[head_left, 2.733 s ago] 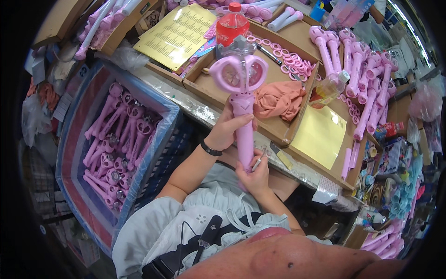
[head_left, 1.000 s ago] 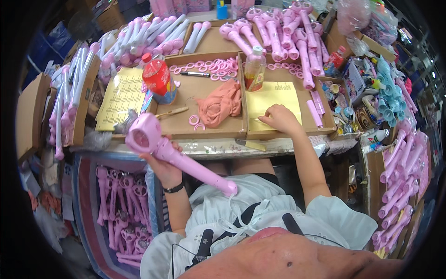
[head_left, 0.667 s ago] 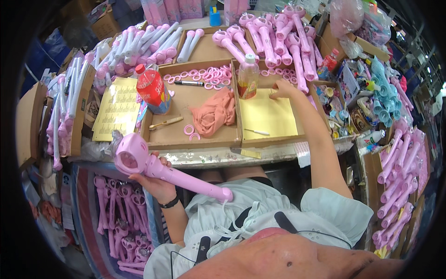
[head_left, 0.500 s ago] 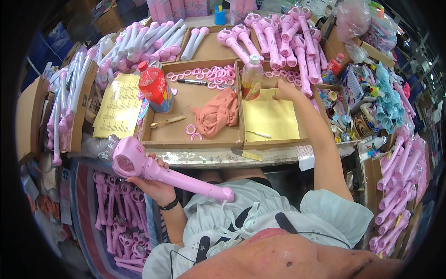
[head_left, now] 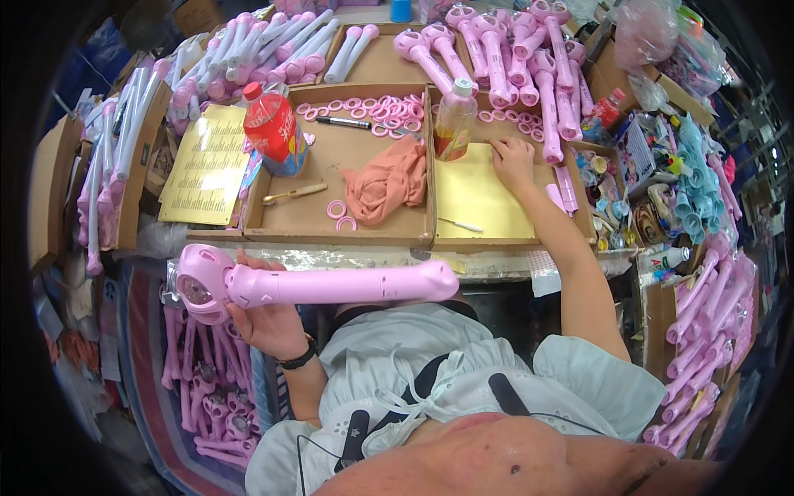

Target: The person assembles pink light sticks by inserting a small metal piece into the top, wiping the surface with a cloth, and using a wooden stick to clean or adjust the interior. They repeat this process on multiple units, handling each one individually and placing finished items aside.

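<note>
My left hand (head_left: 269, 326) is closed round the neck of a pink toy wand (head_left: 347, 283), its round open-frame head to the left and its handle level toward the right, above my lap. The handle's end hangs just in front of the table edge. My right hand (head_left: 514, 161) reaches to the upper right corner of a yellow sheet (head_left: 484, 198) lying in the right tray. Its fingers are bent together at the sheet's edge; whatever they pinch is hidden beneath them. A thin white-handled tool (head_left: 461, 225) lies on the sheet, and a half-full bottle (head_left: 453, 124) stands at its upper left.
The left cardboard tray (head_left: 302, 211) holds an orange cloth (head_left: 385, 182), pink rings (head_left: 393, 112), a marker (head_left: 343, 122) and a red-labelled bottle (head_left: 275, 136). Pink wands (head_left: 513, 58) are piled behind. More wands fill a bin (head_left: 215, 388) at lower left and a box (head_left: 703, 331) at right.
My left hand has turned the wand from slanting to level and brought it slightly left. My right hand has moved slightly, staying at the yellow sheet's upper right corner.
</note>
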Demonstrator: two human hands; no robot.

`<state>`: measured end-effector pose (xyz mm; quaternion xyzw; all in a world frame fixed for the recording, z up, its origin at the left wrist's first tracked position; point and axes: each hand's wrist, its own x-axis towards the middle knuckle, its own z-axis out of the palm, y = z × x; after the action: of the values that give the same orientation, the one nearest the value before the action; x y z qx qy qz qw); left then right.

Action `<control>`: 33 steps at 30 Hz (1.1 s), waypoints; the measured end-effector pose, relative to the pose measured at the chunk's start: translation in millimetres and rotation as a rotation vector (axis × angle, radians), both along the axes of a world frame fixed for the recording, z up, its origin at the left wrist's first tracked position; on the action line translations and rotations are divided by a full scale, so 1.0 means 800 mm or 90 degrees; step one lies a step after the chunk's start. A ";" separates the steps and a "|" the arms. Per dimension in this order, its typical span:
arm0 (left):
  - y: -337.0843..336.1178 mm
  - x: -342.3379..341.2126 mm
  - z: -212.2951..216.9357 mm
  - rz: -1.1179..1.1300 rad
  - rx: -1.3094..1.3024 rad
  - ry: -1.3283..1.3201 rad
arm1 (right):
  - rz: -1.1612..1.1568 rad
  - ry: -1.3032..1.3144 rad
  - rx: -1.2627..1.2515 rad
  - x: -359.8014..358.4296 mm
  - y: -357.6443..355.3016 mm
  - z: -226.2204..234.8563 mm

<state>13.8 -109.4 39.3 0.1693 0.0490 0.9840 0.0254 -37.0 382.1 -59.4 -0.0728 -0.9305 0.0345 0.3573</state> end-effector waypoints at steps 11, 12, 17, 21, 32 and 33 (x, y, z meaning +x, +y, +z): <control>0.001 -0.009 -0.010 -0.079 0.099 -0.133 | 0.085 0.019 -0.200 0.003 0.016 -0.003; 0.002 -0.009 -0.011 -0.073 0.092 -0.145 | 0.076 0.002 -0.245 0.002 0.021 -0.004; 0.010 -0.009 -0.015 -0.058 0.066 -0.176 | 0.061 0.066 -0.418 -0.008 0.048 -0.024; 0.017 -0.008 -0.016 -0.045 0.041 -0.147 | 0.151 0.180 -0.679 -0.013 0.065 -0.037; 0.033 -0.002 -0.010 -0.043 -0.108 -0.082 | 0.420 0.407 -0.849 0.095 -0.171 0.192; 0.037 0.001 -0.010 -0.048 -0.101 -0.077 | 0.488 0.302 -0.860 0.107 -0.210 0.193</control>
<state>14.5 -79.9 31.5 0.1087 0.1184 0.9838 0.0790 49.0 214.4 94.8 0.0604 -0.5687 0.7233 0.3871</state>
